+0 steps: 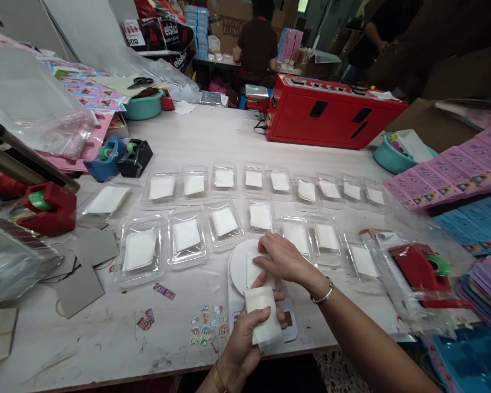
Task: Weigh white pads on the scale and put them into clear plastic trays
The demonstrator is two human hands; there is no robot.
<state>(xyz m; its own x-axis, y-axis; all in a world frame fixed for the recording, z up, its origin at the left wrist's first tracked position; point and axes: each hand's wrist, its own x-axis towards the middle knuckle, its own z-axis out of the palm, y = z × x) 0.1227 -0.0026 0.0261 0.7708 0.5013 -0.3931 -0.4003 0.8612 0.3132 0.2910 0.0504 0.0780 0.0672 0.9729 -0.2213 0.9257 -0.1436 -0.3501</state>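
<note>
My left hand (249,333) is closed round a stack of white paper squares (262,316), held over the front of a white kitchen scale (237,262). My right hand (280,259) reaches over the scale, fingers bent down onto another white paper square (252,271) lying on its round plate. The right fingertips pinch at that square's edge, partly hiding it. Just behind the scale is a clear plastic tray (251,224) with a white square in it. Two rows of similar trays (187,236) stretch across the table, each with white squares inside.
Small cartoon stickers (205,333) lie left of the scale. Grey cards (82,289) and a red tape dispenser (51,210) are at left; another red dispenser (419,267) sits at right. A red machine (331,117) stands behind. Two people (257,41) are in the background.
</note>
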